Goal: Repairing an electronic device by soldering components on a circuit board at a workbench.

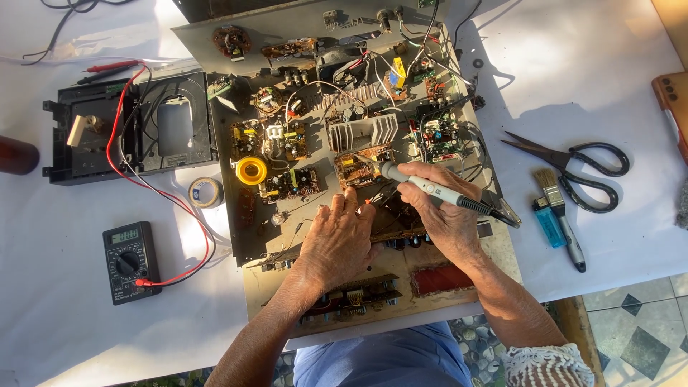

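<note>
The right hand grips a grey soldering iron tip-down on the brown circuit board inside the opened chassis on the bench, while the left hand rests flat beside it, fingers loose, holding nothing, so the joint seems mid-soldering and wants a steady tip.

To my left on the white cloth lies a black handheld multimeter, and its small rectangular grey-green display screen sits along the top edge of the case, above the round dial. The figures on that screen are too small for me to make out. I see no packages, signs or paper labels that I can tell apart among the parts in front of me.
</note>
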